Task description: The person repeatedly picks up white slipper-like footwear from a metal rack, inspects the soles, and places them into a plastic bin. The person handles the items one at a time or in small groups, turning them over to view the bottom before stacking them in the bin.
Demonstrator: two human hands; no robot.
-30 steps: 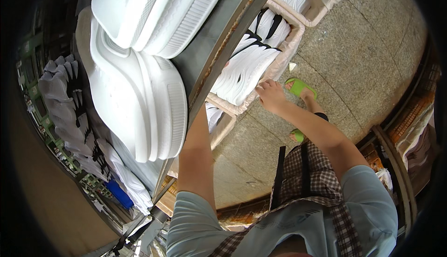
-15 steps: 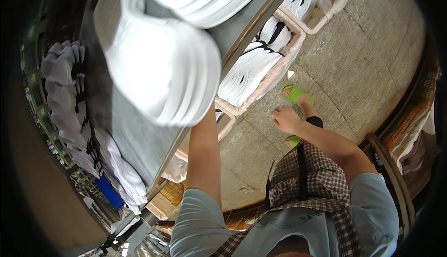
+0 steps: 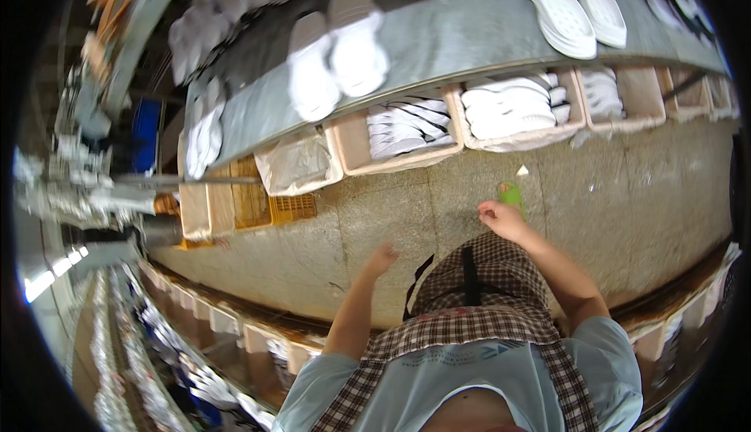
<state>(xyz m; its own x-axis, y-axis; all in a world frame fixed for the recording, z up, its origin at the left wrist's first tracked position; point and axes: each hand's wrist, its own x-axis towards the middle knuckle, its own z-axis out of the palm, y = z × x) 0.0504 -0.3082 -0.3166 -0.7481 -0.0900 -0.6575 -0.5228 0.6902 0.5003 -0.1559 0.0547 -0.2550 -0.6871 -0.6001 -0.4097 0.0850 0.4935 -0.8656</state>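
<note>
White shoe soles [image 3: 508, 111] in crate [image 3: 516, 142] ahead, long axis crosswise | my right hand [image 3: 502, 219] nearer, left hand [image 3: 383, 258] farther | apart; right loose, empty; left blurred, can't tell

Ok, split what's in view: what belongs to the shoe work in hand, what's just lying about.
Belongs, it seems:
white shoe soles paired on the grey bench;
lined bins below, holding white shoe parts.

Just lying about, apparently:
white scrap on the floor;
yellow plastic crate, use unclear.
</note>
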